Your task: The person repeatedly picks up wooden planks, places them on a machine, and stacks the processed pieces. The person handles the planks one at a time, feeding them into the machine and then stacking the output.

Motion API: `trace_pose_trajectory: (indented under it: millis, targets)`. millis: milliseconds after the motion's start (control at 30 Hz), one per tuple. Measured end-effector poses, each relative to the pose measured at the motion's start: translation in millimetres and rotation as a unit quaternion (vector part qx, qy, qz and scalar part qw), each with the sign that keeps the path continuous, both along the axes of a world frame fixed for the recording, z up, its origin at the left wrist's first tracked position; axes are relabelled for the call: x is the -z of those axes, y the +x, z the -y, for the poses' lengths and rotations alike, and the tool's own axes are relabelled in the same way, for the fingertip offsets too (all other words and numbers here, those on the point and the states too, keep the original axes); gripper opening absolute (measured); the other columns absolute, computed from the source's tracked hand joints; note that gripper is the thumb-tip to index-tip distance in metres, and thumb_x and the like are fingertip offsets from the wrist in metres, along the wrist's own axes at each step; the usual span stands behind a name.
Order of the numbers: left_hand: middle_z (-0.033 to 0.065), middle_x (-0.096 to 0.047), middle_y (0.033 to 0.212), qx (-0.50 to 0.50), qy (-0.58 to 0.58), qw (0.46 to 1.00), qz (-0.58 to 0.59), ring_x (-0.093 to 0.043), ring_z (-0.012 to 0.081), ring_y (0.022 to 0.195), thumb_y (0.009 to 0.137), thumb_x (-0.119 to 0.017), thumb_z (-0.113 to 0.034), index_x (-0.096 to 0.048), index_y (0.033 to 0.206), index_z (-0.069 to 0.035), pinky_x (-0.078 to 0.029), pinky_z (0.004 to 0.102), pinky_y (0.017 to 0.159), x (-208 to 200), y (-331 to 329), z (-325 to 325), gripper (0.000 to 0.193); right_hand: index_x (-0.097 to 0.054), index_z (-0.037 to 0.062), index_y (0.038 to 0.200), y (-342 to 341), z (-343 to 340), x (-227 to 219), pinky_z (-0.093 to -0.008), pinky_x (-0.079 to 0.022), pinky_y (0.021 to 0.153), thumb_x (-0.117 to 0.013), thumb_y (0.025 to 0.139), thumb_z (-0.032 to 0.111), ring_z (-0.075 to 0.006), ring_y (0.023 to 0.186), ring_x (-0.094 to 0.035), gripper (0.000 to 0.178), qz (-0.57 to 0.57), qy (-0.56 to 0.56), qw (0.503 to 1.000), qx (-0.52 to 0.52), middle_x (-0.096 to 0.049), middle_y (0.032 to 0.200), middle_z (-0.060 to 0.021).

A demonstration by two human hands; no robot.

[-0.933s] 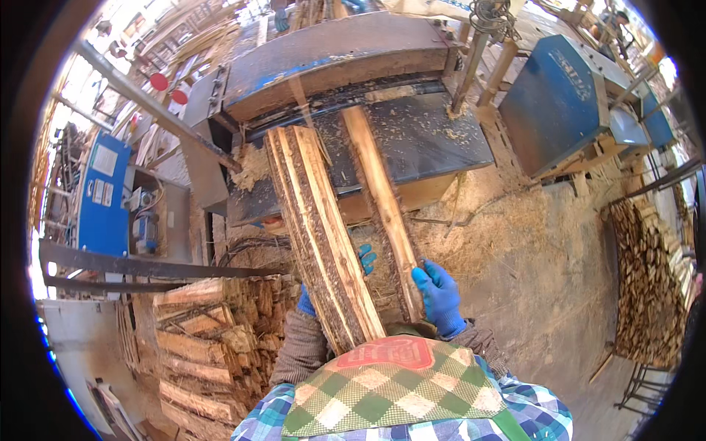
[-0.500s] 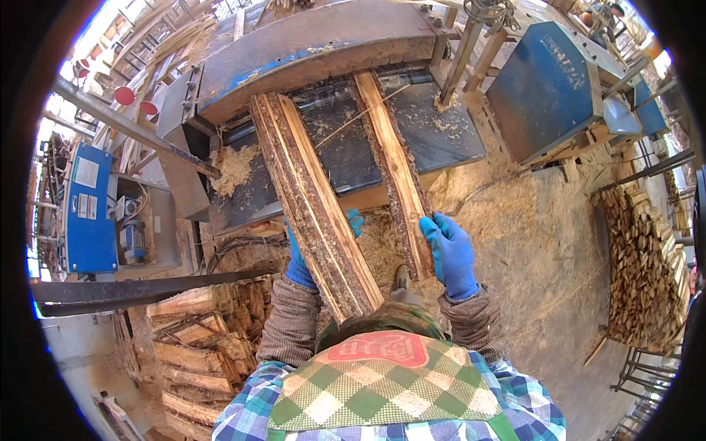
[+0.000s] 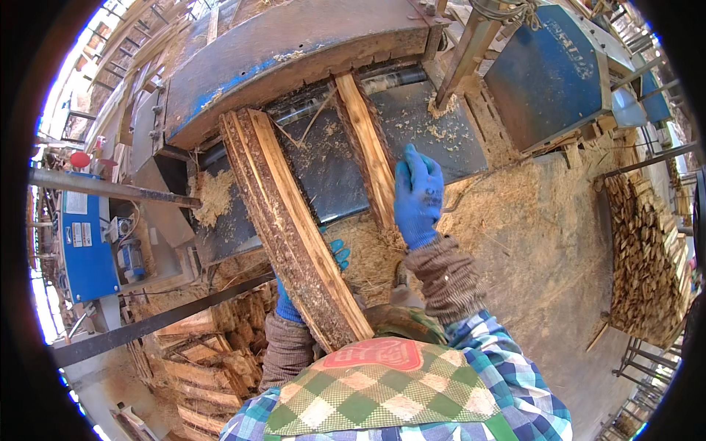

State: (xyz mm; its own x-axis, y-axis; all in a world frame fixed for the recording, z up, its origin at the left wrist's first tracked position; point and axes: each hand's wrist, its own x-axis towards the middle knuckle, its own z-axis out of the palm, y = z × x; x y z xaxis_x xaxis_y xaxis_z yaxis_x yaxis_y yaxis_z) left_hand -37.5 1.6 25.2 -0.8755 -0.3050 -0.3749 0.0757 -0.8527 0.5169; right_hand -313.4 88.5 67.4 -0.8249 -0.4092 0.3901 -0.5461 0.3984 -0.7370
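My left hand (image 3: 288, 303), in a blue glove, reaches under bark-edged wood slabs (image 3: 290, 228), which seem to be stacked together. Its fingertips show past their right edge, and the palm is hidden beneath. The slabs slant from my chest to the machine's opening, their far end on the dark metal bed (image 3: 323, 173). My right hand (image 3: 419, 198), also gloved in blue, is beside the near part of a narrower slab (image 3: 365, 143), fingers stretched forward. Whether it touches that slab's edge I cannot tell. The narrower slab's far end lies under the machine's housing (image 3: 294, 73).
Sawdust (image 3: 215, 198) is heaped on the bed's left side. A metal post (image 3: 471, 55) and a blue machine cabinet (image 3: 548, 81) stand at right. To the left are a metal bar (image 3: 118, 187) and a blue panel (image 3: 90, 250). Stacked slabs (image 3: 206, 367) lie below left; a wood pile (image 3: 647, 257), far right.
The narrower slab has slid forward into the machine. My right hand has moved forward and left, off its near end. The left slabs have shifted slightly left in view, still on my left hand.
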Motion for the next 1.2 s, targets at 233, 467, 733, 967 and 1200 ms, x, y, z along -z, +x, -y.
trace_pose_trajectory:
  millis: [233,467,733,967,1200]
  targets:
    - [0.0247,-0.024,0.161,-0.017,0.039,0.999,-0.009,-0.03,0.0442,0.146,0.091,-0.049,-0.072,-0.015,0.16,-0.012,-0.034,0.0571,0.119,9,14,-1,0.098,-0.064,0.003,0.126,-25,58,-5,-0.0423,-0.051,0.088,-0.058,0.101,0.028,-0.0329,0.101,-0.062,0.036,0.087,-0.016,0.993,0.073,-0.062,0.11,-0.0188]
    - [0.0239,-0.043,0.15,-0.148,0.067,0.977,-0.138,-0.054,0.0391,0.128,0.091,-0.05,-0.072,-0.03,0.155,-0.008,-0.056,0.0559,0.097,37,29,14,0.093,-0.063,0.0049,0.129,-26,54,0,-0.0419,-0.051,0.087,-0.055,0.101,0.031,-0.0327,0.1,-0.062,0.039,0.062,-0.048,0.997,0.02,-0.064,0.113,-0.0186]
    - [0.0154,-0.049,0.148,-0.162,-0.039,0.984,-0.065,-0.056,0.0301,0.127,0.094,-0.051,-0.067,-0.035,0.155,-0.01,-0.052,0.0494,0.103,-51,71,-17,0.085,-0.023,0.0022,0.158,147,-99,12,-0.0372,-0.029,0.119,-0.066,0.098,0.028,-0.0255,0.151,-0.024,0.078,0.475,-0.074,0.805,-0.347,-0.027,0.163,-0.0165]
    - [0.0171,-0.046,0.148,-0.178,-0.025,0.984,0.018,-0.054,0.0348,0.126,0.088,-0.059,-0.067,-0.031,0.156,-0.013,-0.049,0.0554,0.107,-60,45,-47,0.091,-0.05,-0.0033,0.143,170,-149,-23,-0.0354,-0.051,0.103,-0.061,0.1,0.011,-0.0214,0.128,-0.056,0.046,0.335,-0.124,0.917,-0.178,-0.057,0.143,-0.0157]
    - [0.0186,-0.048,0.144,-0.136,-0.026,0.99,0.011,-0.052,0.0359,0.13,0.084,-0.061,-0.069,-0.031,0.155,-0.012,-0.046,0.0557,0.11,-45,18,-13,0.096,-0.047,-0.0079,0.143,111,-142,-34,-0.0326,-0.047,0.108,-0.059,0.101,0.008,-0.0205,0.131,-0.052,0.046,0.394,-0.165,0.895,-0.126,-0.051,0.147,-0.0172]
